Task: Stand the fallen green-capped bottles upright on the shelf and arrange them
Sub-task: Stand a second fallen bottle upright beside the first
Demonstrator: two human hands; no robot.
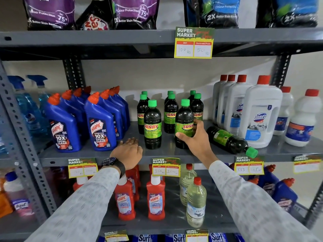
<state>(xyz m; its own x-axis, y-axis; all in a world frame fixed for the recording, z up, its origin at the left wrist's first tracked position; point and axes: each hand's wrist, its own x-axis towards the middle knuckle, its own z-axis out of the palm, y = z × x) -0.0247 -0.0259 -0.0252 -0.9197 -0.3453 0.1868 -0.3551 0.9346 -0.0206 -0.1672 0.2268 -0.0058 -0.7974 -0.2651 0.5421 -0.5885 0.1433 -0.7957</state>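
Observation:
Several dark green-capped Sunny bottles stand upright in rows on the grey middle shelf (97,155). My right hand (195,138) grips the front right upright bottle (183,119) around its lower label. Another upright bottle (152,124) stands front left of it. One green-capped bottle (229,139) lies on its side to the right, cap pointing toward the shelf's front edge. My left hand (128,151) rests flat on the shelf edge, fingers apart, holding nothing, just left of the front left bottle.
Blue Harpic bottles (100,126) stand to the left of the green-capped group. White Domex bottles (260,112) stand to the right, close behind the fallen bottle. Price tags (166,166) hang from the shelf front. Red and clear bottles fill the shelf below.

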